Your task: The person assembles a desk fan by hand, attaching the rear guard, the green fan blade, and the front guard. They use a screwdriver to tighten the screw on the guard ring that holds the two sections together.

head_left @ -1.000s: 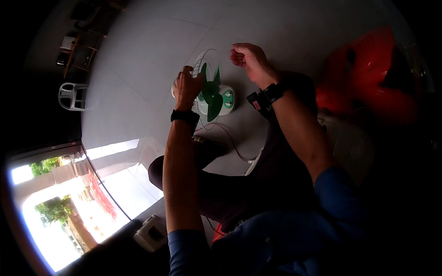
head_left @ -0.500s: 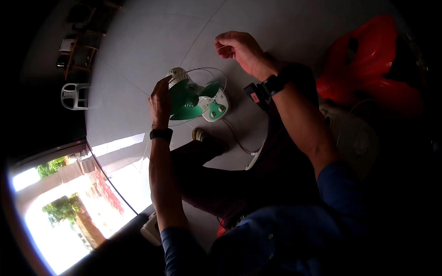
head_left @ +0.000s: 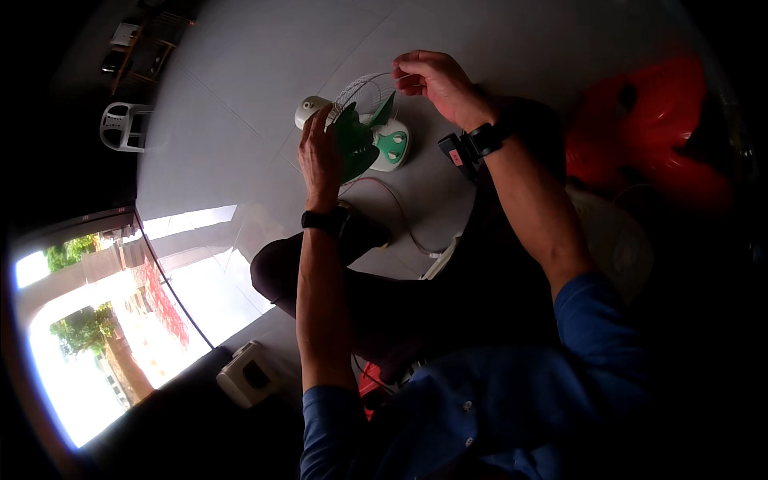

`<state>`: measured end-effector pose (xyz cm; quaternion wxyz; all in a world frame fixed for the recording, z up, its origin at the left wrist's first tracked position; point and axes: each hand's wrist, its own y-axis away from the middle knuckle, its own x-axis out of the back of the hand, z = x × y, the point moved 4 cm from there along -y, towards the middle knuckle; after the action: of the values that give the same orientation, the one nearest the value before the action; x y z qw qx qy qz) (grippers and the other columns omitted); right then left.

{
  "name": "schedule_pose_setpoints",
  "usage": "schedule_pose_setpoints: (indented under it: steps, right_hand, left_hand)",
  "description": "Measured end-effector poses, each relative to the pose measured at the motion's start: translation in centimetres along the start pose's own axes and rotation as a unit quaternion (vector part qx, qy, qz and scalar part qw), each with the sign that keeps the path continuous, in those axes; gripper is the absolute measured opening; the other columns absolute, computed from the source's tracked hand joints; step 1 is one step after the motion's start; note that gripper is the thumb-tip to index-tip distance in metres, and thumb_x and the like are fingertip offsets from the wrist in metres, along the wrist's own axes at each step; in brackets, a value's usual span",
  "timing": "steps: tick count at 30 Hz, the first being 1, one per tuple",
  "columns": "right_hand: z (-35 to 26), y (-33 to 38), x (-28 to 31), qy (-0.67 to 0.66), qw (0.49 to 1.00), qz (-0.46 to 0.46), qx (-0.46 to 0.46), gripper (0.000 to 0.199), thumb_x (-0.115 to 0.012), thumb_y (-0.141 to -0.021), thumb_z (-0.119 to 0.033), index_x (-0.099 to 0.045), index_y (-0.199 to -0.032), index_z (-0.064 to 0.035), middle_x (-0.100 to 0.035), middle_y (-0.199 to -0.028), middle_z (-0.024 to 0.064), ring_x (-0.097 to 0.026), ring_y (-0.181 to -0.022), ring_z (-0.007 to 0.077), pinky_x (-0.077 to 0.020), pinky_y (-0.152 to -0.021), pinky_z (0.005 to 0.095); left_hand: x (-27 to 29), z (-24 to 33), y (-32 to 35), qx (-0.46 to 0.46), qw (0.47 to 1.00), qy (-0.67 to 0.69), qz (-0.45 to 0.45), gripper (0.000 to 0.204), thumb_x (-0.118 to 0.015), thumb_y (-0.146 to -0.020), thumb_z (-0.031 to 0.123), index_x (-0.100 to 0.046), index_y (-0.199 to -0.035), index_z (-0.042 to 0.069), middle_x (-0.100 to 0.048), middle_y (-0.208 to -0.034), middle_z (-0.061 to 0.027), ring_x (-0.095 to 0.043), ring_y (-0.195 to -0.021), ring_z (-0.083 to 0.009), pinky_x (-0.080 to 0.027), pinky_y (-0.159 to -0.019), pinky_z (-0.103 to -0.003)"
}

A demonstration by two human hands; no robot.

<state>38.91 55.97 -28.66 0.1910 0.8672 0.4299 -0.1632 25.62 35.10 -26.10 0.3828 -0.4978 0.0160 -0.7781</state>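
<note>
While the small green-and-white fan [head_left: 376, 140] lies on the pale floor [head_left: 240, 104] in front of our knees, we work on it with both hands. Its green blades [head_left: 352, 144] face up beside the white base with green buttons [head_left: 392, 146], and a thin wire guard [head_left: 364, 86] arches over them. Our left hand [head_left: 320, 156] lies against the blades on the fan's left side, fingers close together and pressed to the plastic. Our right hand [head_left: 436, 84] is raised above the fan's far edge, its fingers pinched on the top of the wire guard, as far as the fine wire can be made out. Both wrists carry dark bands. A thin cord [head_left: 400, 212] trails from the fan toward our lap. Farther off, a white plastic chair [head_left: 124, 126] stands at the left, something red and rounded [head_left: 648, 136] sits at the right, and bright daylight comes through a doorway [head_left: 104, 320] at the lower left.
</note>
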Motion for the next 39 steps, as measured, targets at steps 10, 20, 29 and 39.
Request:
schedule_pose_setpoints:
  steps: [10, 20, 29, 39]
  right_hand:
    - [0.7, -0.6, -0.8, -0.003, 1.0, 0.006, -0.001, 0.02, -0.065, -0.096, -0.02, -0.07, -0.108, -0.0039, -0.071, -0.1, 0.0071, -0.067, -0.088, 0.0165, -0.0523, -0.081, 0.0301]
    - [1.0, -1.6, -1.3, -0.016, 0.999, 0.037, 0.011, 0.013, -0.068, -0.091, -0.013, -0.069, -0.097, -0.0017, -0.071, -0.09, 0.007, -0.068, -0.079, 0.0162, -0.0524, -0.07, 0.0288]
    - [0.0, -1.6, 0.2, 0.07, 0.988, 0.113, 0.081, 0.016, -0.067, -0.09, -0.017, -0.07, -0.1, -0.0037, -0.069, -0.089, 0.0018, -0.062, -0.083, 0.0109, -0.0476, -0.079, 0.0267]
    - [4.3, -2.3, 1.3, 0.184, 0.961, 0.172, 0.117, 0.019, -0.069, -0.084, -0.018, -0.07, -0.088, 0.0007, -0.07, -0.081, 0.0104, -0.067, -0.08, 0.0187, -0.0524, -0.073, 0.0333]
  left_hand:
    - [-1.1, -1.2, -0.1, 0.024, 0.998, -0.005, -0.06, 0.044, -0.059, -0.093, 0.008, -0.06, -0.137, 0.014, -0.064, -0.132, -0.0195, -0.066, -0.113, -0.0419, -0.055, -0.092, -0.049]
    - [-0.3, -2.6, 0.1, 0.056, 0.994, 0.006, -0.095, 0.043, -0.059, -0.094, 0.013, -0.059, -0.137, 0.017, -0.067, -0.124, -0.0219, -0.068, -0.104, -0.0427, -0.055, -0.087, -0.05]
    - [-1.5, -2.9, -0.2, 0.06, 0.992, 0.004, -0.115, 0.052, -0.068, -0.095, 0.035, -0.054, -0.139, 0.014, -0.065, -0.131, -0.0194, -0.065, -0.113, -0.0418, -0.053, -0.091, -0.049]
    - [-4.0, -1.6, -4.3, 0.051, 0.976, -0.125, -0.172, 0.044, -0.053, -0.103, 0.033, -0.052, -0.143, 0.015, -0.067, -0.129, -0.0182, -0.065, -0.112, -0.0432, -0.053, -0.089, -0.053]
